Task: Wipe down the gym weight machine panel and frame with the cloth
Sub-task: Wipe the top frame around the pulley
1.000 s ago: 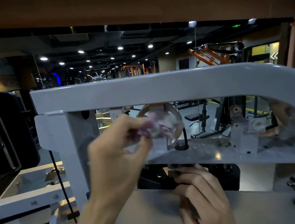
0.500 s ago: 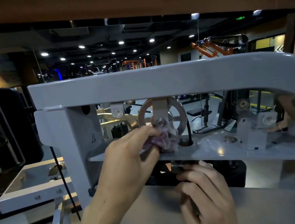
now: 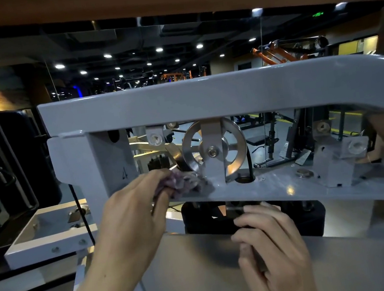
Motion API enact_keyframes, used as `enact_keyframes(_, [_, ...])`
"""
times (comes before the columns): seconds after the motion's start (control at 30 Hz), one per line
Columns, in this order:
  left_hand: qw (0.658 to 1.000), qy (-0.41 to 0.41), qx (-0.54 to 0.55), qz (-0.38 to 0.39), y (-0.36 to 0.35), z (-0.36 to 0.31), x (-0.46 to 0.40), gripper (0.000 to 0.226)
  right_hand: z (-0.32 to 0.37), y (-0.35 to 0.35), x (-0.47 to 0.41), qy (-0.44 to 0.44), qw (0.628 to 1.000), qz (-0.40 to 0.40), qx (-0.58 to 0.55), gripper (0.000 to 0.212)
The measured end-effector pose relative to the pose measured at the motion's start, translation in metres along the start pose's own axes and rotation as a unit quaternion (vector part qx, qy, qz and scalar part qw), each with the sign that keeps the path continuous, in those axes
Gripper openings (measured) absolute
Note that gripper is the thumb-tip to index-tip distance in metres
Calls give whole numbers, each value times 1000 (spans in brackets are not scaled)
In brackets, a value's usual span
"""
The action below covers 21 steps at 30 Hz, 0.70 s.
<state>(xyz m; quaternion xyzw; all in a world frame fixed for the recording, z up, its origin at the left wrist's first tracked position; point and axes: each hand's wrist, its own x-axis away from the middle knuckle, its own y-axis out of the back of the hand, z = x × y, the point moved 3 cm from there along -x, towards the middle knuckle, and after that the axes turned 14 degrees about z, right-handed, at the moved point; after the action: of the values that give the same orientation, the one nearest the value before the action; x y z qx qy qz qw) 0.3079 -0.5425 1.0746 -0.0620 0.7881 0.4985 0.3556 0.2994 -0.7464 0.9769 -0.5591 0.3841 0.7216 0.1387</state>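
The left hand [image 3: 132, 218] gripped a bunched purple cloth [image 3: 181, 183], fingers curled round it, and pressed it onto the grey shelf [image 3: 278, 186] of the frame [image 3: 179, 100], just left of the pulley [image 3: 214, 152]. The cloth touched the foot of the pulley's bracket. A black cable [image 3: 250, 161] dropped from the pulley's right side through a hole in the shelf. The right hand [image 3: 272, 250] sat lower, below the shelf, with its fingers curled round a thin upright edge in front of the panel [image 3: 192, 281]; what exactly it held was too blurred to tell. The frame's top bar ran across above both hands and curved down at the right. On the upright to the left of the cloth a faint "4" [image 3: 124, 173] showed. Beyond the frame, other gym machines stood under ceiling spots, among them an orange one [image 3: 279, 55]
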Motion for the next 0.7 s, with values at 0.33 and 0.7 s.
enact_keyframes(0.33, [999,-37,6,-18,-21,-15,9,10,3,0,-2,3,1000,6,12,19])
enact_keyframes(0.7, [993,-97,34,-62,-53,-71,3,12,3,2,-3,0,1000,-6,20,15])
